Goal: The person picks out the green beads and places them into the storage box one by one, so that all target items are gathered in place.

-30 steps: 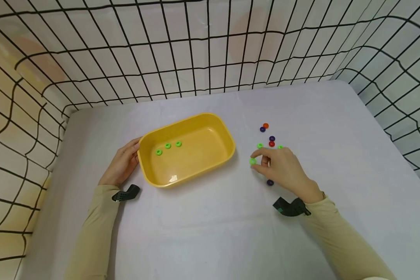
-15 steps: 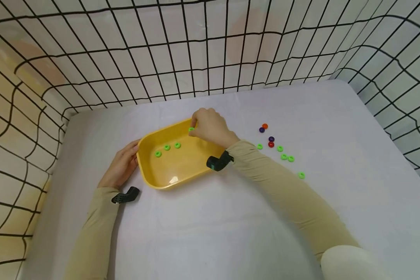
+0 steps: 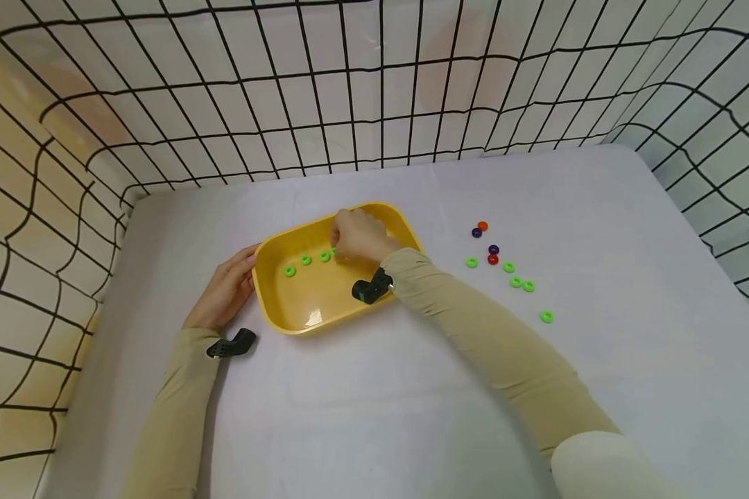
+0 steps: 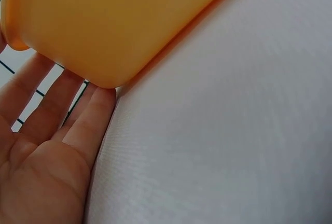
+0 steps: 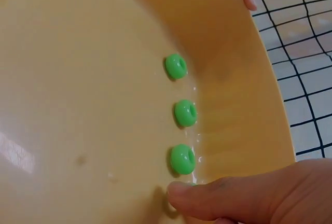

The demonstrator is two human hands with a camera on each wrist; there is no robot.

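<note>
Inside the tray (image 3: pixel 293 305), a green bead (image 3: pixel 333 251) peeks from the right hand (image 3: pixel 359 237).

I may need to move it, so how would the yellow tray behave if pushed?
The yellow tray is probably stiff, since it shows no bend where the left hand touches it. Being broad and shallow, it seems likelier to slide than tip. The rounded green beads inside might roll if it jolts.

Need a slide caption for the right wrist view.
Three green beads lined up in a yellow tray, the right hand nearly hiding another at the row's end.
</note>
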